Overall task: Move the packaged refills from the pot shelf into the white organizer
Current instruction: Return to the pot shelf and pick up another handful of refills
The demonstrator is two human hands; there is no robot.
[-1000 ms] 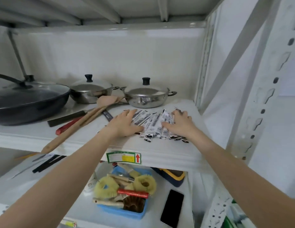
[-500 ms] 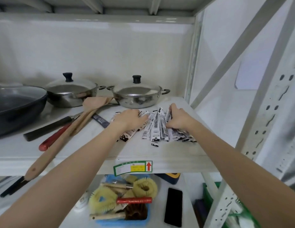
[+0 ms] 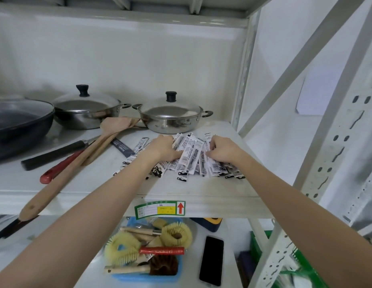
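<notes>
A: In the head view, why are the packaged refills being crowded toward the middle of the pot shelf?

B: A loose fan of thin sachets is being raked into one bundle, it is judged, so that it can be lifted in a single load. The pile is lying in front of the right steel pot, beside the wooden spatula.

A: How are the fingers being held?

B: The left hand is being curled over the pile's left side, fingers bent and pressing on the packets. The right hand is being closed loosely on the right side, a few packets being pinched. Nothing is being lifted clear yet.

A: And the white organizer?

B: It is not being shown; only a blue tray of brushes and a phone are lying on the shelf below.
</notes>
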